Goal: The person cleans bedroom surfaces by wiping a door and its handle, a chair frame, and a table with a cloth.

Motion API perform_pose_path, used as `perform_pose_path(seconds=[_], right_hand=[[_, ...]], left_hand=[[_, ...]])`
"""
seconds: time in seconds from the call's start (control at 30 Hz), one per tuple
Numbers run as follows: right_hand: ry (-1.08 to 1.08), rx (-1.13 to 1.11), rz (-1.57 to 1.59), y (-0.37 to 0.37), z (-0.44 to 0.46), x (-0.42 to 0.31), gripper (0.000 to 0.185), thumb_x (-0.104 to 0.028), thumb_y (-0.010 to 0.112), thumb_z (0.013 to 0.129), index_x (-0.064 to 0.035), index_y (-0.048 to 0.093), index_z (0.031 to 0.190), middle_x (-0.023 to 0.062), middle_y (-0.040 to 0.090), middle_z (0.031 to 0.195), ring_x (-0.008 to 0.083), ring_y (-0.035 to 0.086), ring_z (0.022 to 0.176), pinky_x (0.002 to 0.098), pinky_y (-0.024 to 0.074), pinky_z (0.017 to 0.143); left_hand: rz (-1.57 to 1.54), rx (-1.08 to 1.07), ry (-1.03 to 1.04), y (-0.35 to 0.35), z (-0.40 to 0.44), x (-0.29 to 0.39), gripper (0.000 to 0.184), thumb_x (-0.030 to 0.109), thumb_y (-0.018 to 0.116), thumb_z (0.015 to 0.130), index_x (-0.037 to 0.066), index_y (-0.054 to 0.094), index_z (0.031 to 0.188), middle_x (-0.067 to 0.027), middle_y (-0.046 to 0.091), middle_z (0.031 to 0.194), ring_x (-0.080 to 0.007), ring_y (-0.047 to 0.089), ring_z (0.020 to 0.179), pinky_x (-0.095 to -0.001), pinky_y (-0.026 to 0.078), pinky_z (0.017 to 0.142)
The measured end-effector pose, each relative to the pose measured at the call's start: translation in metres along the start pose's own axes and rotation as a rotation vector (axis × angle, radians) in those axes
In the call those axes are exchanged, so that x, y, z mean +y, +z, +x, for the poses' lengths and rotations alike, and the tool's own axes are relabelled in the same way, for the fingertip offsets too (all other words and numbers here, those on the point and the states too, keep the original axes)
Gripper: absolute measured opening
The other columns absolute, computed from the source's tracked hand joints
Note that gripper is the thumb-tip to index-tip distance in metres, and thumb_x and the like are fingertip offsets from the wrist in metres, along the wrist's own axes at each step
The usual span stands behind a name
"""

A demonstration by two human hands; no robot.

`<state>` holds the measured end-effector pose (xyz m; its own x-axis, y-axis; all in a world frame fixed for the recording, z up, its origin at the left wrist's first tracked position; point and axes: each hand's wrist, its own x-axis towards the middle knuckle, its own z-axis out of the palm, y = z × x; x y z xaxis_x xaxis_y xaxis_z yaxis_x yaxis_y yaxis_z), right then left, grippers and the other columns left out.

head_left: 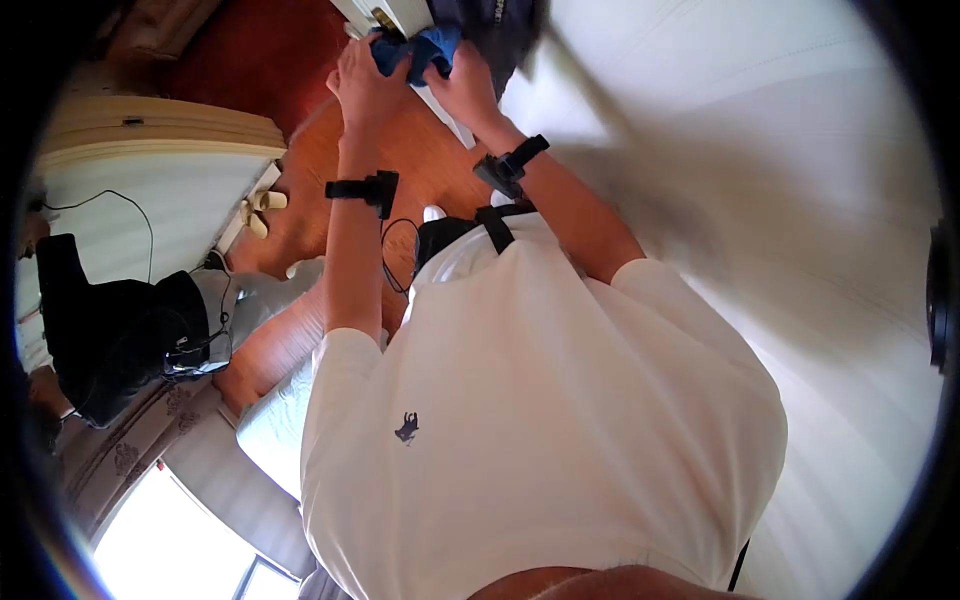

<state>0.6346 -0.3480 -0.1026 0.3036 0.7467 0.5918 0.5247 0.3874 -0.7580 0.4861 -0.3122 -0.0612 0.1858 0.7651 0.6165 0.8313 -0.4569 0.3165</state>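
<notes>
A crumpled blue cloth (432, 50) lies between my two hands, against the edge of a white door (405, 14) at the top of the view. My left hand (366, 85) is closed on the cloth's left part, close to a brass-coloured door fitting (383, 20). From the other side, my right hand (466, 88) grips the cloth with its fingers bent into it. Part of the fitting is hidden behind the cloth and the fingers. Black straps with small dark devices sit around both wrists.
Dark fabric with lettering (505, 28) hangs beside the door, and a pale wall (760, 130) runs along the right. A person in a black top (120, 330) is at the left. Slippers (258, 212) lie on the wooden floor (300, 235); a cable hangs near my left forearm.
</notes>
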Motion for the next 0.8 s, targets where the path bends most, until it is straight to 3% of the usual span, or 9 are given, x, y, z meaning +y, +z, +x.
perform_pose_path(seconds=[0.07,0.27,0.37,0.43,0.5,0.53,0.6,0.67,0.8], right_hand=[[0.049,-0.018,-0.051,0.006,-0.002,0.006,0.028,-0.013,0.069,0.077,0.0,0.06,0.101,0.0239,0.064,0.092,0.0441,0.061,0.087,0.0458,0.0514,0.073],[-0.012,-0.101,0.068,0.006,0.003,0.013,0.031,-0.011,0.07,0.077,0.0029,0.059,0.102,0.0273,0.064,0.092,0.0453,0.061,0.09,0.0454,0.0518,0.074],[-0.003,-0.097,0.0,0.007,-0.005,0.013,0.03,-0.016,0.069,0.08,0.0068,0.058,0.096,0.03,0.062,0.085,0.0471,0.062,0.083,0.0504,0.0521,0.072],[0.141,-0.265,-0.099,0.006,-0.011,0.015,0.032,-0.022,0.066,0.083,0.0082,0.06,0.088,0.0299,0.063,0.081,0.0467,0.063,0.079,0.0506,0.0524,0.072],[0.14,-0.336,-0.118,0.012,-0.033,0.031,0.034,-0.025,0.065,0.084,0.0085,0.06,0.085,0.0296,0.063,0.079,0.0466,0.063,0.077,0.051,0.0523,0.071],[0.141,-0.404,-0.145,0.015,-0.041,0.038,0.037,-0.028,0.064,0.086,0.0089,0.061,0.082,0.0293,0.063,0.076,0.0465,0.064,0.076,0.0514,0.0522,0.07],[0.208,-0.51,-0.169,0.015,-0.046,0.031,0.037,-0.028,0.063,0.086,0.0091,0.06,0.088,0.0314,0.064,0.086,0.0462,0.064,0.081,0.0516,0.0521,0.073],[0.064,-0.23,-0.045,0.018,-0.048,0.022,0.038,-0.028,0.064,0.085,0.0081,0.058,0.096,0.0322,0.063,0.092,0.0462,0.063,0.086,0.052,0.0513,0.075],[0.155,-0.227,-0.032,0.011,-0.026,0.002,0.036,-0.025,0.065,0.084,0.0061,0.057,0.101,0.0307,0.061,0.095,0.0466,0.062,0.088,0.0518,0.0508,0.075]], left_hand=[[-0.029,-0.181,-0.084,-0.004,0.0,0.004,0.062,0.038,0.076,0.075,0.013,0.053,0.126,-0.009,0.062,0.118,-0.028,0.053,0.119,-0.0485,0.03,0.099],[-0.016,-0.296,-0.097,-0.022,0.01,0.002,0.069,0.036,0.079,0.068,0.011,0.051,0.126,-0.0111,0.059,0.124,-0.028,0.053,0.12,-0.0476,0.027,0.102],[0.049,-0.373,-0.105,-0.028,0.012,-0.008,0.074,0.034,0.081,0.065,0.01,0.05,0.128,-0.0111,0.059,0.124,-0.0285,0.053,0.12,-0.0476,0.027,0.102],[0.09,-0.412,-0.109,-0.031,0.017,-0.01,0.077,0.034,0.082,0.063,0.01,0.05,0.128,-0.0112,0.06,0.123,-0.029,0.053,0.12,-0.0476,0.027,0.102],[0.205,-0.556,-0.121,-0.039,0.02,-0.009,0.089,0.037,0.084,0.065,0.007,0.041,0.137,-0.0138,0.053,0.133,-0.032,0.051,0.123,-0.0524,0.031,0.104],[0.212,-0.555,-0.129,-0.036,0.015,-0.012,0.089,0.037,0.084,0.065,0.007,0.041,0.137,-0.0138,0.053,0.133,-0.032,0.051,0.123,-0.0524,0.031,0.104],[0.192,-0.393,-0.134,-0.025,0.006,-0.019,0.079,0.032,0.082,0.063,0.01,0.046,0.13,-0.0118,0.056,0.126,-0.0335,0.052,0.118,-0.053,0.038,0.096],[0.114,-0.363,-0.158,-0.029,0.004,-0.014,0.078,0.031,0.082,0.064,0.009,0.045,0.129,-0.0123,0.055,0.125,-0.0345,0.054,0.115,-0.0516,0.042,0.092],[-0.012,-0.251,-0.239,-0.034,-0.008,0.002,0.07,0.031,0.081,0.071,0.009,0.045,0.127,-0.0136,0.053,0.121,-0.0371,0.059,0.106,-0.0457,0.052,0.082]])
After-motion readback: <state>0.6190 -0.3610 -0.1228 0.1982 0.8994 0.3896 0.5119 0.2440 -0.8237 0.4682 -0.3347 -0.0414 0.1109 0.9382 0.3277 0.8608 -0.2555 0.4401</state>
